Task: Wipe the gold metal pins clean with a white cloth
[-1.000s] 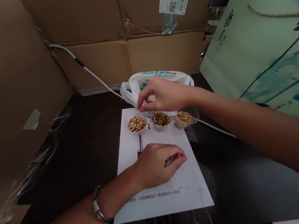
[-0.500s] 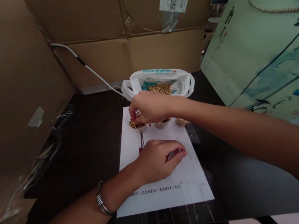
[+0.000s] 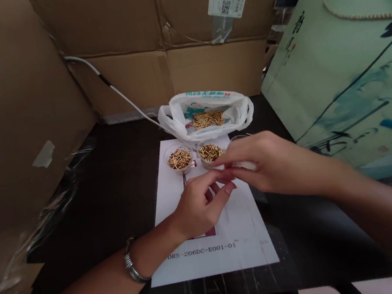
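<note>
My left hand (image 3: 202, 203) is over the white printed sheet (image 3: 243, 250), its fingers curled and the fingertips close together; what they hold, if anything, is too small to tell. Fingers of my right hand (image 3: 272, 164) meet the left fingertips in front of the cups, and any small item between them is hidden. Behind the left hand stands a clear cup of brass-coloured pins (image 3: 179, 159). Beside it is a second cup of short brass pieces (image 3: 210, 152). A third cup (image 3: 240, 138) is mostly covered by my right hand.
A white plastic bag (image 3: 174, 116) with brass pins (image 3: 208, 119) inside lies open behind the cups. Cardboard walls (image 3: 121, 80) rise at the left and back. A pale green paper bag (image 3: 347, 82) stands at the right. A white cable (image 3: 126, 98) runs down to the bag.
My right hand has left the left cup and moved right and nearer to me, to the left fingertips. My left hand has shifted slightly left, its fingers now meeting the right hand's.
</note>
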`<state>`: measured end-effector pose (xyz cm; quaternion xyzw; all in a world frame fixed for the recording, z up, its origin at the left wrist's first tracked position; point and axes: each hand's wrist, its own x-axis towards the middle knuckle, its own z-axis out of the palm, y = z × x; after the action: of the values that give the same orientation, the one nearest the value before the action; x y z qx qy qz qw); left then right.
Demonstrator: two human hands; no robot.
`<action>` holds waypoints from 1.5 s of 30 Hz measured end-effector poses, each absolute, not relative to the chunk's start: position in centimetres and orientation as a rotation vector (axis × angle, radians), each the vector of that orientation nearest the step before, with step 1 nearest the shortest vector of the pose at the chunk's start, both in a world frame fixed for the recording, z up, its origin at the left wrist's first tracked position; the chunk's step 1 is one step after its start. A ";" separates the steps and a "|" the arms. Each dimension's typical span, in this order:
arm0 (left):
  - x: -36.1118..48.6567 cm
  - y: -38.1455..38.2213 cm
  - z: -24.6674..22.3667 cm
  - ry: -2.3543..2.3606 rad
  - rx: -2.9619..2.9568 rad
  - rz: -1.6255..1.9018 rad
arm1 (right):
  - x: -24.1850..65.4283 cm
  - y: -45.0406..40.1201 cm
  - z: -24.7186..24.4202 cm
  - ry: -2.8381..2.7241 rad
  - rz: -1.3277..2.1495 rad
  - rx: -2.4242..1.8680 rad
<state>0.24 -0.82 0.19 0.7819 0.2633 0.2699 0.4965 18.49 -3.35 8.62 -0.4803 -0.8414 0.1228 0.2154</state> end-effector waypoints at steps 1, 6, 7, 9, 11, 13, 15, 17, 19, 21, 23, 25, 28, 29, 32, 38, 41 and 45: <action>0.2 -0.9 0.3 0.605 1.883 0.653 | 18.9 -3.9 8.4 -2.364 0.347 -1.351; 0.1 -1.1 0.6 0.579 1.879 0.618 | 19.3 -4.9 8.0 -2.476 0.422 -1.368; 0.1 -1.1 0.5 0.563 1.894 0.598 | 19.2 -4.9 8.0 -2.487 0.429 -1.360; 0.1 -0.9 0.5 0.500 1.910 0.564 | 19.0 -4.9 8.0 -2.508 0.442 -1.332; 0.1 -0.6 0.4 0.422 1.881 0.511 | 18.9 -4.8 8.0 -2.535 0.479 -1.291; 0.0 -0.4 0.3 0.372 1.803 0.429 | 19.0 -4.7 7.9 -2.556 0.530 -1.245; 0.0 -0.3 0.2 0.337 1.701 0.354 | 19.1 -4.6 7.9 -2.567 0.583 -1.207; 0.0 -0.3 0.1 0.309 1.613 0.317 | 19.2 -4.6 7.9 -2.574 0.636 -1.187; 0.1 -0.3 0.0 0.316 1.554 0.318 | 19.3 -4.4 8.0 -2.579 0.685 -1.178; 0.2 -0.4 -0.1 0.374 1.517 0.346 | 19.4 -4.0 8.1 -2.551 0.705 -1.161; 0.4 -0.4 -0.1 0.463 1.499 0.382 | 19.7 -3.1 8.2 -2.466 0.652 -1.155; 0.6 -0.5 0.1 0.543 1.516 0.398 | 19.8 -1.8 8.2 -2.346 0.513 -1.215; 0.8 -0.6 0.2 0.617 1.547 0.394 | 19.7 0.5 7.8 -2.289 0.320 -1.379; 0.9 -0.7 0.3 0.636 1.539 0.398 | 19.5 1.1 7.6 -2.324 0.301 -1.429; 1.0 -0.8 0.2 0.676 1.465 0.419 | 18.9 2.7 7.3 -2.450 0.339 -1.546; 1.0 -0.8 0.1 0.693 1.403 0.474 | 18.2 3.4 7.4 -2.466 0.358 -1.689; 1.0 -0.7 -0.2 0.682 1.384 0.527 | 18.1 3.3 7.6 -2.472 0.403 -1.682; 1.0 -0.6 -0.6 0.684 1.350 0.576 | 18.2 3.3 7.6 -2.435 0.397 -1.677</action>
<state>0.96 -0.58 -0.55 0.6036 0.3058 0.2574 0.6899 18.17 3.29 7.58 -0.5602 -0.8138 0.1327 0.0790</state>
